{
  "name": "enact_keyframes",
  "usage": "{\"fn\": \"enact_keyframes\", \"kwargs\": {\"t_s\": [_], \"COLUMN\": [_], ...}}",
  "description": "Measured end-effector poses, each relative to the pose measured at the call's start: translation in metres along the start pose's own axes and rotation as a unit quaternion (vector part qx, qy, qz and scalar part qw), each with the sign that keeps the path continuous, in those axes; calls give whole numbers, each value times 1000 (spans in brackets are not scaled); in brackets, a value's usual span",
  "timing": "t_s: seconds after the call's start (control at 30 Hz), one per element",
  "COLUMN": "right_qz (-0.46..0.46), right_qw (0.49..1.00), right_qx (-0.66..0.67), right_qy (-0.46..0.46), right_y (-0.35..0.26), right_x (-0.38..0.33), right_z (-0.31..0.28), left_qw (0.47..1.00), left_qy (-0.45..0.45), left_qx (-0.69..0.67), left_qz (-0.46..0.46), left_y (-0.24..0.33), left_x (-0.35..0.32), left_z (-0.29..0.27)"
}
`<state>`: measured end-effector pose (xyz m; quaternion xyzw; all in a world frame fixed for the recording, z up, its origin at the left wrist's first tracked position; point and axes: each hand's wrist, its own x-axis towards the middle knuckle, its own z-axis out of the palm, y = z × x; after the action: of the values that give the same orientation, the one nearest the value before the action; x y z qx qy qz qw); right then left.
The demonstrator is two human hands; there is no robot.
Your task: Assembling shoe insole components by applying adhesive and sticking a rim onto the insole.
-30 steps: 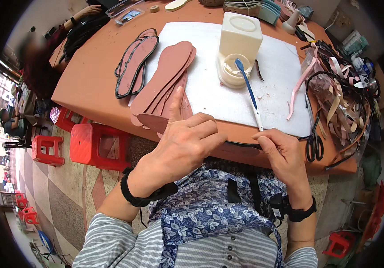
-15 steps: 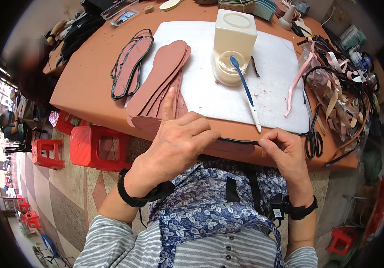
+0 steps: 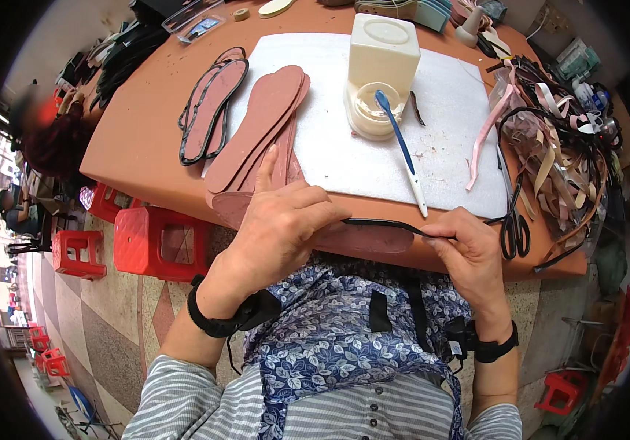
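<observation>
Between my hands is a dusty-pink insole, held at the table's near edge, with a black binding strip along its upper edge. My left hand grips the insole's left part, thumb and bent fingers closed on it, index finger pointing up; it hides that end. Thumb and fingers of my right hand pinch the strip's other end, just off the insole's right tip. Beyond my left hand lies a fanned stack of plain pink insoles. To its left are several insoles with black-bound edges.
A cream glue container stands on a white foam sheet, a blue-and-white brush resting in its open mouth. Black-handled scissors lie near my right hand, beside a heap of ribbon strips. Red stools stand left; another person sits beyond.
My left hand has shifted slightly left with the insole, showing more of its face. The strip now bows up between my hands, and my right hand has turned its pinch.
</observation>
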<state>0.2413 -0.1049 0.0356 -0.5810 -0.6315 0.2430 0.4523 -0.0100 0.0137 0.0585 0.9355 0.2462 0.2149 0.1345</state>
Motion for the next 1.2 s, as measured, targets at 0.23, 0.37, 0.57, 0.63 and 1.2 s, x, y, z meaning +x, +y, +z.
{"fn": "enact_keyframes", "kwargs": {"t_s": [0.23, 0.37, 0.57, 0.63, 1.2], "right_qz": [-49, -100, -116, -116, -111], "right_qw": [996, 984, 976, 975, 967], "right_qx": [-61, -128, -147, -148, -179], "right_qy": [39, 73, 114, 120, 144], "right_y": [5, 9, 8, 8, 13], "right_x": [-6, -8, -12, -12, -9], "right_z": [12, 18, 26, 28, 36], "left_qw": [996, 992, 991, 990, 975], "left_qy": [35, 26, 32, 43, 66], "left_qx": [-74, -105, -102, -99, -172], "left_qz": [-40, -65, -85, -90, -126], "left_y": [0, 2, 0, 3, 1], "left_x": [-2, -1, 0, 0, 2], "left_z": [4, 5, 5, 6, 12]}}
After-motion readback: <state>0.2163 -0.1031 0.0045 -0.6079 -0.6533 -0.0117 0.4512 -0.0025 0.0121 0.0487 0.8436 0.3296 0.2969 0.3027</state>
